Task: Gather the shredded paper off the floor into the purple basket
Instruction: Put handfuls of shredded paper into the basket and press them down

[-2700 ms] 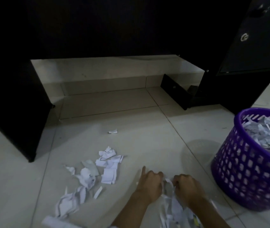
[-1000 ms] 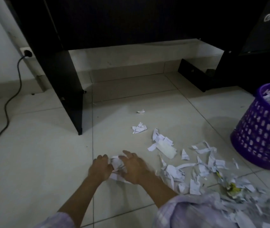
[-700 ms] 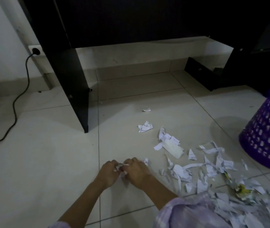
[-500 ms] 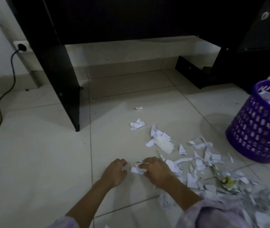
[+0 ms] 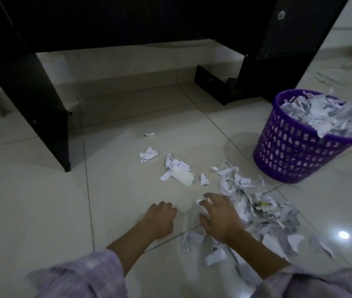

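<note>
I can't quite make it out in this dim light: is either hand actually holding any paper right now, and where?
It cannot be told for sure. The left hand is curled with no paper showing. The right hand lies spread on the shredded paper, a scrap at its fingertips.

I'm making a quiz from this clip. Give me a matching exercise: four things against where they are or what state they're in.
1. purple basket
2. left hand
3. right hand
4. smallest paper scrap

a. fingers curled, on bare floor
b. farthest away, alone
c. heaped full of paper
d. fingers spread, beside the paper pile

Pairs: 1-c, 2-a, 3-d, 4-b
</note>
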`<state>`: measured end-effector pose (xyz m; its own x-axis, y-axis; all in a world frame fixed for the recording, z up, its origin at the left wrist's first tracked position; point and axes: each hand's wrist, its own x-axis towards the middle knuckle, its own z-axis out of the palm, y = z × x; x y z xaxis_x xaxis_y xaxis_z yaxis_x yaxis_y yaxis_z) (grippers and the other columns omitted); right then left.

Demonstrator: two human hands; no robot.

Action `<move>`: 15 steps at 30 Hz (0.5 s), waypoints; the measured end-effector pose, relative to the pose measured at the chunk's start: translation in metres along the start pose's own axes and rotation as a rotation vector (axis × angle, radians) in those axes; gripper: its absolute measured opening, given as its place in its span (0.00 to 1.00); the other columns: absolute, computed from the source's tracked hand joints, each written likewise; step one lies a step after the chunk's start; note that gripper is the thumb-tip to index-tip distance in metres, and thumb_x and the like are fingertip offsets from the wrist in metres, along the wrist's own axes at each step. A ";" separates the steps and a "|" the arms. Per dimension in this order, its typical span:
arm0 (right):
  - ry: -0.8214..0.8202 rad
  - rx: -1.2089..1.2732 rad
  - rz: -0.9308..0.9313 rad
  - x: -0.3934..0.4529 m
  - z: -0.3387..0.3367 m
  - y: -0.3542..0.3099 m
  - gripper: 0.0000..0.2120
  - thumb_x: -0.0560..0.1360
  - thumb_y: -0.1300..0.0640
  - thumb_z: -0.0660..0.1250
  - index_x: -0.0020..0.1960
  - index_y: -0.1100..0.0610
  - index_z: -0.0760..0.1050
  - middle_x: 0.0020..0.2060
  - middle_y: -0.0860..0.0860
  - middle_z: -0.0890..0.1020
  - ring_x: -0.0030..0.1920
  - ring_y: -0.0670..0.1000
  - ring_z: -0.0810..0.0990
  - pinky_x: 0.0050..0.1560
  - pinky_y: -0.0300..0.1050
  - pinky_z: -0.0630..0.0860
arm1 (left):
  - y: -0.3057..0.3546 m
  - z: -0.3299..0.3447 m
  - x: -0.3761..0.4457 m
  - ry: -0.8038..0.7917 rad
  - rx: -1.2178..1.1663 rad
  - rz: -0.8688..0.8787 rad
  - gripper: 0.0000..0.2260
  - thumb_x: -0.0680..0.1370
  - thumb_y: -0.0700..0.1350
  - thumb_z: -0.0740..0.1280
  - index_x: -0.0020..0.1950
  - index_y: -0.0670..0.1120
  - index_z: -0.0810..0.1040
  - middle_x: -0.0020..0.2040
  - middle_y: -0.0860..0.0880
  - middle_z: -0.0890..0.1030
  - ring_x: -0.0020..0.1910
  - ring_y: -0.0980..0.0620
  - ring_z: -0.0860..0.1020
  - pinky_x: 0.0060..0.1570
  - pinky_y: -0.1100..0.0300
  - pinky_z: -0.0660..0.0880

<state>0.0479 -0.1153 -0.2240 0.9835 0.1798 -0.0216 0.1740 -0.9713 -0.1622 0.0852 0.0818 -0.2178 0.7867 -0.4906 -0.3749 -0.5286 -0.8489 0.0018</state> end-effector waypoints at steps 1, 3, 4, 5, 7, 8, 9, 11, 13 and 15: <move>0.005 0.030 -0.054 -0.004 0.003 -0.010 0.20 0.75 0.45 0.59 0.64 0.49 0.76 0.66 0.51 0.75 0.65 0.54 0.73 0.69 0.53 0.65 | 0.002 -0.003 0.000 -0.003 0.005 0.009 0.16 0.80 0.43 0.57 0.67 0.41 0.68 0.66 0.41 0.69 0.65 0.43 0.67 0.60 0.53 0.65; -0.017 0.057 -0.178 -0.014 0.011 -0.027 0.18 0.72 0.45 0.61 0.58 0.49 0.80 0.57 0.50 0.80 0.56 0.52 0.78 0.60 0.51 0.73 | 0.007 -0.006 -0.001 -0.018 0.010 0.024 0.17 0.80 0.45 0.57 0.67 0.42 0.68 0.66 0.41 0.69 0.65 0.43 0.68 0.60 0.52 0.66; -0.030 0.053 -0.233 -0.020 0.016 -0.033 0.17 0.71 0.46 0.62 0.55 0.50 0.81 0.54 0.50 0.81 0.52 0.53 0.79 0.56 0.52 0.75 | 0.010 -0.007 -0.002 -0.028 0.008 0.027 0.17 0.80 0.46 0.58 0.67 0.42 0.68 0.66 0.41 0.69 0.66 0.43 0.68 0.61 0.52 0.66; -0.072 0.038 -0.270 -0.025 0.022 -0.037 0.16 0.70 0.47 0.63 0.54 0.50 0.81 0.52 0.51 0.82 0.50 0.54 0.79 0.54 0.52 0.75 | 0.013 -0.006 -0.004 -0.035 0.007 0.029 0.17 0.80 0.46 0.57 0.67 0.42 0.68 0.66 0.41 0.69 0.66 0.43 0.68 0.61 0.52 0.66; -0.159 0.008 -0.279 -0.029 0.027 -0.037 0.14 0.72 0.52 0.64 0.55 0.52 0.81 0.52 0.53 0.82 0.51 0.56 0.79 0.54 0.53 0.73 | 0.015 -0.003 -0.009 -0.047 0.006 0.031 0.17 0.80 0.44 0.57 0.67 0.41 0.68 0.66 0.41 0.69 0.65 0.43 0.67 0.61 0.52 0.66; -0.178 -0.019 -0.246 -0.030 0.028 -0.034 0.13 0.71 0.55 0.65 0.54 0.53 0.81 0.52 0.53 0.81 0.52 0.57 0.78 0.56 0.53 0.72 | 0.015 -0.001 -0.011 -0.051 0.009 0.032 0.16 0.80 0.44 0.57 0.67 0.41 0.68 0.66 0.41 0.69 0.65 0.43 0.67 0.61 0.52 0.66; -0.163 -0.049 -0.208 -0.029 0.028 -0.031 0.11 0.69 0.56 0.68 0.51 0.52 0.82 0.50 0.53 0.82 0.51 0.56 0.79 0.55 0.52 0.72 | 0.014 0.000 -0.014 -0.052 0.013 0.032 0.16 0.80 0.44 0.56 0.67 0.41 0.68 0.66 0.41 0.69 0.65 0.43 0.67 0.60 0.51 0.66; -0.110 -0.105 -0.154 -0.026 0.028 -0.025 0.14 0.54 0.58 0.77 0.39 0.50 0.82 0.40 0.50 0.82 0.42 0.53 0.80 0.48 0.51 0.77 | 0.009 0.003 -0.021 -0.058 0.017 0.025 0.16 0.80 0.43 0.56 0.66 0.41 0.68 0.66 0.41 0.69 0.65 0.42 0.67 0.60 0.51 0.66; 0.002 -0.099 -0.159 -0.021 0.026 -0.027 0.19 0.43 0.59 0.77 0.33 0.49 0.82 0.35 0.47 0.81 0.37 0.50 0.80 0.42 0.46 0.79 | 0.001 0.006 -0.029 -0.050 0.016 0.011 0.15 0.80 0.43 0.56 0.66 0.41 0.68 0.66 0.41 0.69 0.65 0.43 0.68 0.59 0.52 0.66; 0.018 -0.052 -0.245 -0.020 0.025 -0.041 0.18 0.47 0.61 0.76 0.36 0.49 0.82 0.38 0.47 0.81 0.37 0.49 0.81 0.39 0.42 0.78 | -0.010 0.010 -0.039 -0.047 0.007 -0.015 0.16 0.80 0.43 0.56 0.67 0.41 0.68 0.66 0.41 0.69 0.65 0.43 0.68 0.59 0.53 0.66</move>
<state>0.0203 -0.0750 -0.2412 0.9124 0.4081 0.0298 0.4088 -0.9060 -0.1094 0.0565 0.1115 -0.2130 0.7785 -0.4679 -0.4183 -0.5194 -0.8545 -0.0107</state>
